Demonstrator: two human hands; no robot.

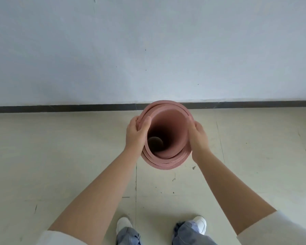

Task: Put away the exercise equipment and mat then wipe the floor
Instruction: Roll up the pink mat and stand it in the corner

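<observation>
Head view: we hold rolled pink mat (168, 121) upright, end-on, frame centre, near baseboard (60, 109). Left hand (136, 133) at 9 o'clock, thumb hooked over rim, clamped. Right hand (199, 137) at 3 o'clock, wrapped on outer layer. Shoes (124, 225) at 6 o'clock on tile floor (60, 156).

pale tiled floor (60, 156), rolled pink mat (168, 160) upright on it, white shoes (124, 224)

I stand in a plain indoor room: pale tiled floor (60, 156) across the lower frame, dark skirting (60, 109) mid-frame, bare white wall (148, 41) above.
</observation>
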